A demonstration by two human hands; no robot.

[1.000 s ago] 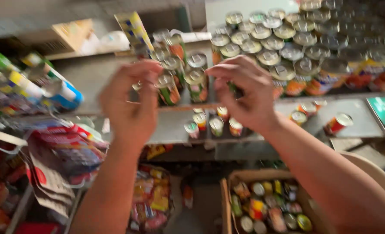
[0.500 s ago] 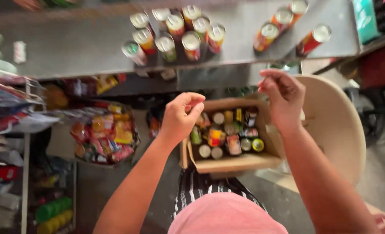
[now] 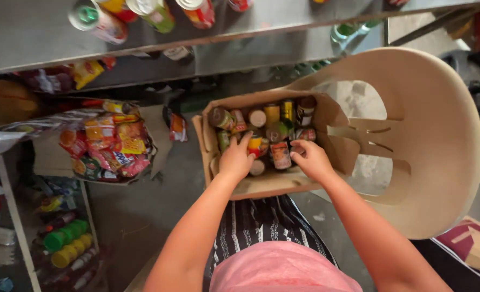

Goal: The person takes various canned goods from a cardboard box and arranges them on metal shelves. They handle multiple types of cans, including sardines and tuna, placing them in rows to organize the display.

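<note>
Cardboard box [image 3: 261, 186] of cans, left hand [image 3: 234, 159] grip spread on them, right hand [image 3: 310, 159] pinching a can [image 3: 280, 155]

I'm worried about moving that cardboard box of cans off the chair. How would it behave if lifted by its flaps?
The cardboard box looks packed with cans, so it is probably heavy for its size. Its flaps already bend outward, so they would likely flex or tear. It sits at the edge of the plastic chair, so a push might tip it.

Brown box [image 3: 261, 184], beige chair [image 3: 440, 135], seemingly red-yellow cans [image 3: 279, 154]
</note>
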